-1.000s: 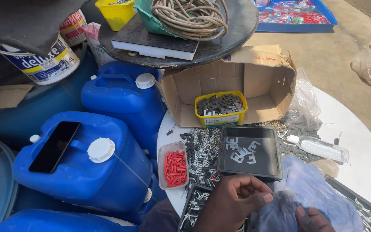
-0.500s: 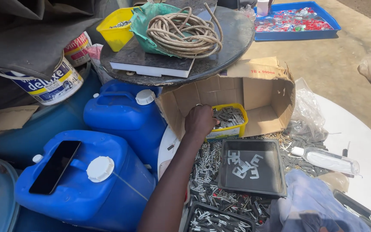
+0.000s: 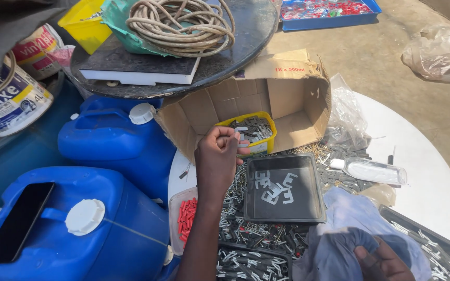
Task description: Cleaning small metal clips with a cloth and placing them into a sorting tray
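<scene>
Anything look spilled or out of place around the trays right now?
Yes. Loose screws lie heaped on the white table around the black tray instead of in a container. The cardboard box lies on its side, flaps bent. A black phone rests on a blue jerrycan, an odd perch.

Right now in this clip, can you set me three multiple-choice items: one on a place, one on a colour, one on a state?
1. Where does the yellow tub of metal pieces sit?
A. inside the tipped cardboard box
B. on a blue jerrycan
C. in the black tray

2. What colour are the plugs in the clear container?
A. green
B. red
C. white

3. How is the left hand?
A. flat on the white table
B. closed loosely, raised in front of the yellow tub
C. gripping the rope coil

Answers: 1 A, the box walls surround the tub. 2 B, they show bright red beside the black tray. 3 B, its fingers curl by the tub's rim.
</scene>
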